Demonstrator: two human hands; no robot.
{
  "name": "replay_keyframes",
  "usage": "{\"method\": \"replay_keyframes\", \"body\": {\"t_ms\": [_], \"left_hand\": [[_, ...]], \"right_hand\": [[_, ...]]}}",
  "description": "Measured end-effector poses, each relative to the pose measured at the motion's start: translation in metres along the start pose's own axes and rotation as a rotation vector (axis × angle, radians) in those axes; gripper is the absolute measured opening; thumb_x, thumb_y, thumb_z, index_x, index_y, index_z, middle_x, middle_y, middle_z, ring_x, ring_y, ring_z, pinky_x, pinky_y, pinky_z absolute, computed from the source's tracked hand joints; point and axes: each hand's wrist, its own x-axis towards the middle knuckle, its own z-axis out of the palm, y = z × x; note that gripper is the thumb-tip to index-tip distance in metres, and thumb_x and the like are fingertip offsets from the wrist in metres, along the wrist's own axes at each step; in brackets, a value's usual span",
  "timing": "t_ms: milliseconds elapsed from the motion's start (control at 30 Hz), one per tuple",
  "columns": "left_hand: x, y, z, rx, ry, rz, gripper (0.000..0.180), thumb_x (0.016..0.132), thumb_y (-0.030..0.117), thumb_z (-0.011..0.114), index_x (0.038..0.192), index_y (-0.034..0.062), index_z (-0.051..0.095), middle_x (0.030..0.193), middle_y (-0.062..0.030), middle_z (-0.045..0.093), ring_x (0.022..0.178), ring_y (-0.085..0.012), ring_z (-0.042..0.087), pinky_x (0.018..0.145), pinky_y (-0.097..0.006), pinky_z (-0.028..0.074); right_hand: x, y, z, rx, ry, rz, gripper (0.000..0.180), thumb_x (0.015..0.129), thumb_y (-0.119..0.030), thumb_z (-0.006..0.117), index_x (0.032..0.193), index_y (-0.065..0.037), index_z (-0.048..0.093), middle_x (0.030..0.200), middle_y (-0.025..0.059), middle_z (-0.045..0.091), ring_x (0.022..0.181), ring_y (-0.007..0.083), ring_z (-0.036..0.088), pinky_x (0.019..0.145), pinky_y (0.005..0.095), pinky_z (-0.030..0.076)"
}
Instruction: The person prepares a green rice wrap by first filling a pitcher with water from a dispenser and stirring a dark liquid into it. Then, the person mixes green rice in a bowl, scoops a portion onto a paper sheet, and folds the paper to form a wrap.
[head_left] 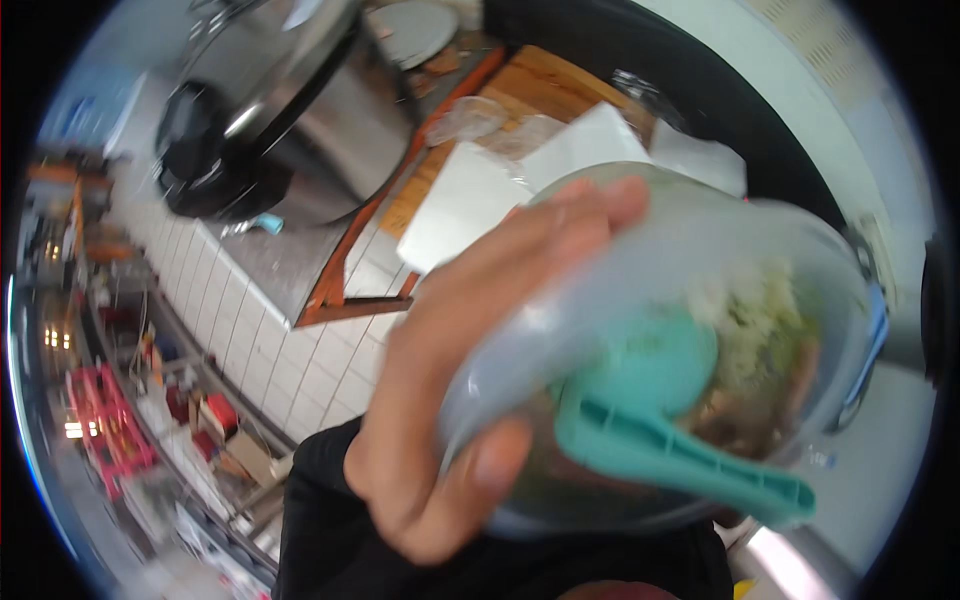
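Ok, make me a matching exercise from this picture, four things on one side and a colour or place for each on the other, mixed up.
Things:
1. scoop
2. bowl
3. pot
4. board

Colour or place:
A. wooden, on the counter at top centre
B. teal, lying inside the bowl
C. clear plastic, held in a hand
D. shiny metal with a black handle, upper left

Pairs: 1-B, 2-C, 3-D, 4-A
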Motion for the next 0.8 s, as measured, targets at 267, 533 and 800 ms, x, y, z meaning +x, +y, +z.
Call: {"method": "replay_keyframes", "body": {"t_ms": [267, 533, 800], "left_hand": [[-0.025, -0.170, -0.067, 0.192, 0.222, -0.289, 0.041, 0.089, 0.023, 0.043, 0.123, 0.0021, 0.038, 0.118, -0.0175, 0.048, 0.112, -0.0264, 0.045, 0.095, -0.031, 0.032], [-0.065, -0.225, -0.214, 0.184, 0.234, -0.454, 0.031, 0.090, 0.025, 0.045, 0.112, 0.0038, 0.049, 0.100, -0.0094, 0.059, 0.096, -0.0220, 0.056, 0.084, -0.031, 0.043], [-0.089, -0.266, -0.522, 0.869, 1.256, -0.196, 0.048, 0.068, 0.019, 0.072, 0.106, 0.0019, 0.048, 0.097, -0.0160, 0.057, 0.088, -0.0272, 0.056, 0.076, -0.034, 0.045]], "right_hand": [[-0.030, 0.080, 0.106, 0.499, -0.435, 0.618, 0.026, 0.083, -0.010, 0.054, 0.105, 0.002, 0.048, 0.090, 0.0064, 0.053, 0.069, 0.0125, 0.051, 0.051, 0.0247, 0.045], [-0.068, 0.127, 0.191, 0.492, -0.439, 0.915, 0.021, 0.085, -0.012, 0.050, 0.104, -0.002, 0.049, 0.082, 0.0036, 0.049, 0.055, 0.0106, 0.047, 0.044, 0.0226, 0.042], [-0.101, 0.210, 0.169, 0.050, -0.777, 0.939, 0.033, 0.083, -0.030, 0.054, 0.095, 0.001, 0.053, 0.088, 0.0135, 0.056, 0.074, 0.0225, 0.058, 0.061, 0.0323, 0.047]]}}
